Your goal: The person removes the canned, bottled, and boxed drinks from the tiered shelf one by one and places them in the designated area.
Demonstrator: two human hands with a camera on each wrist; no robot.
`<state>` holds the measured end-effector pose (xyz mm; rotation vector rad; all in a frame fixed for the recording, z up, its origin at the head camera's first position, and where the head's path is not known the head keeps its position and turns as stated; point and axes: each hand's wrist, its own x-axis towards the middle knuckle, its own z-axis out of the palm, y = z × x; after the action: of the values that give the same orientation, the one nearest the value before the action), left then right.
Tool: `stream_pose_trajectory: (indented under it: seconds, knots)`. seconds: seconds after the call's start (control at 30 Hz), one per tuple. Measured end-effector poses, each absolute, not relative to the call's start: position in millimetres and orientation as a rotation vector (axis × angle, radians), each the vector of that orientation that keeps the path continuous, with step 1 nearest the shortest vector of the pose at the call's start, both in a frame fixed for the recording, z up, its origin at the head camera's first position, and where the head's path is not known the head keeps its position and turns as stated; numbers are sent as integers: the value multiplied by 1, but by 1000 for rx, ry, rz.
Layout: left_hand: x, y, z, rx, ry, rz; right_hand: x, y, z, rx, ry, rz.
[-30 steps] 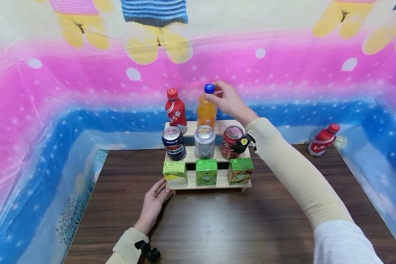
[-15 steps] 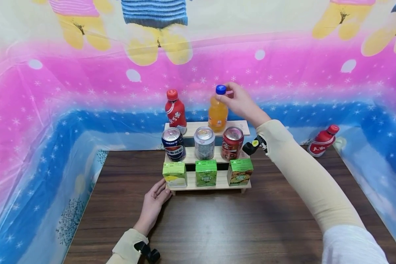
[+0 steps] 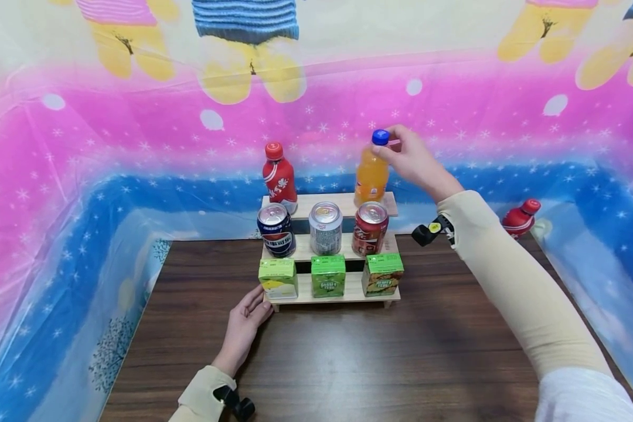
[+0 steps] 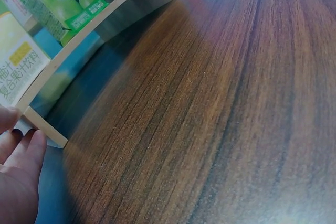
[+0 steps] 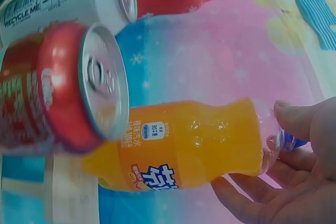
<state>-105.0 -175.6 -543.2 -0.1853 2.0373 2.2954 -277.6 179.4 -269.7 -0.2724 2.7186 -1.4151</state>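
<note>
"What did you have in the right hand?"

"On my head feed, the right hand [image 3: 412, 155] pinched the orange bottle [image 3: 371, 179] at the neck, just under its blue cap [image 3: 380, 137], thumb and fingers drawn in close around it. I had the bottle roughly upright over the right end of the far, top shelf [image 3: 322, 203]."

"Was it standing there?"

"I couldn't tell; the red can [image 3: 370, 230] on the middle tier partly hid its base."

"And the left?"

"The left hand [image 3: 242, 329] was at the near left corner of the wooden rack [image 3: 354, 287], fingers slightly bent. I couldn't tell whether they gripped it or only touched."

"What else stood there?"

"A red bottle [image 3: 279, 179] at the shelf's left end, a silver can [image 3: 325, 230] and a dark blue can [image 3: 276, 231] left of the red one, and three green cartons [image 3: 329, 278] on the near tier. Another red-capped bottle [image 3: 519, 220] was far right on the tabletop [image 3: 327, 363], partly behind my right sleeve [image 3: 522, 281]."
</note>
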Motion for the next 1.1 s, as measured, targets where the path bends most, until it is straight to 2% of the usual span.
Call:
stream_pose_trajectory:
  seconds: [0.7,1.1]
  knots:
    - [-104,-175,-542,-190,2026,2295,-261,260,-281,-102,2790,-1375]
    - [-104,-175,-541,-199,2021,2296,-259,307,-303,-54,2854,-1340]
